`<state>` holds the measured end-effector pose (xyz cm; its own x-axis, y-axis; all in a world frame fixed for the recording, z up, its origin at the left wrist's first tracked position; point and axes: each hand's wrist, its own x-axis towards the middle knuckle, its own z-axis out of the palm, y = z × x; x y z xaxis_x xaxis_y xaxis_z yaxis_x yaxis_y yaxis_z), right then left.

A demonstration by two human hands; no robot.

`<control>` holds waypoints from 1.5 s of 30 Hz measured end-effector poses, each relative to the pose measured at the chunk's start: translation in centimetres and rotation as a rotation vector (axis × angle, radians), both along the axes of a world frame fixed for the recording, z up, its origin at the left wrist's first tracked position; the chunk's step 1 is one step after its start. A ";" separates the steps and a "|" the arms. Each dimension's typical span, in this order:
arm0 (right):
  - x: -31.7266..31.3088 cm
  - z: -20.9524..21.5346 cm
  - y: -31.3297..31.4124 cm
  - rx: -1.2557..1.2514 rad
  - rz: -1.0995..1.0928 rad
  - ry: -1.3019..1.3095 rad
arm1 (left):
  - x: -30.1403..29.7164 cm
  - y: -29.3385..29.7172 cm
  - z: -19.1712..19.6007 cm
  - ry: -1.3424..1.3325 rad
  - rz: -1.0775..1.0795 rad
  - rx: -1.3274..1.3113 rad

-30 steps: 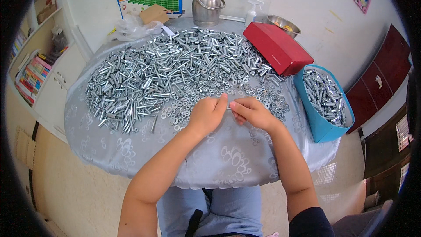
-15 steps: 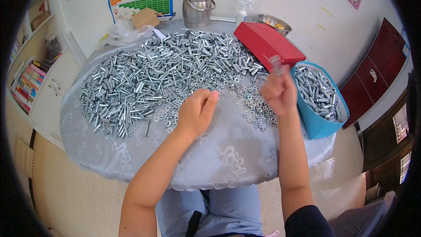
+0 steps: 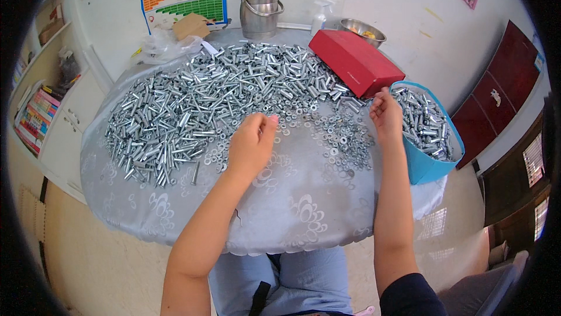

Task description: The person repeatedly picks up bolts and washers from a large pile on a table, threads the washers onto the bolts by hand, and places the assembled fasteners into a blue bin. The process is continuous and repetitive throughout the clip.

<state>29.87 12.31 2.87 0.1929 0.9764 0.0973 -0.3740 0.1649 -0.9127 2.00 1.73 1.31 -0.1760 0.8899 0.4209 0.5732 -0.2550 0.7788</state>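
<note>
A wide heap of silvery bolts and metal sleeves (image 3: 169, 117) covers the left and far part of the cloth-covered table (image 3: 198, 216). My left hand (image 3: 251, 146) is closed at the heap's near edge, thumb along the fingers; whatever it may hold is hidden. My right hand (image 3: 387, 116) hovers by the left rim of a blue fabric bin (image 3: 429, 170), its fingers loosely curled and apart, with nothing seen in them. Assembled bolts with sleeves (image 3: 429, 126) fill the bin. Loose washers and nuts (image 3: 345, 141) lie spread between my hands.
Behind my right hand a red box (image 3: 356, 62) sits at an angle. Along the back stand a steel lidded pot (image 3: 260, 15), a spray bottle (image 3: 318, 21) and a metal bowl (image 3: 365, 28). A clear plastic bag (image 3: 166, 46) lies at the far left.
My right hand has moved right to the bin's rim, and the blurred metal piece at its fingertips no longer shows. My left hand has shifted slightly left and nearer.
</note>
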 end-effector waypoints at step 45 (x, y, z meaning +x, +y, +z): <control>-8.0 -2.1 -4.4 0.676 0.080 -0.971 | -7.8 3.5 -4.1 0.623 0.389 0.022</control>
<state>21.90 7.90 0.77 -0.3054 0.6768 0.6699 0.3960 0.7300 -0.5570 -5.75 5.24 -2.77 -0.2000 0.8022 0.5626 0.9600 0.0456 0.2762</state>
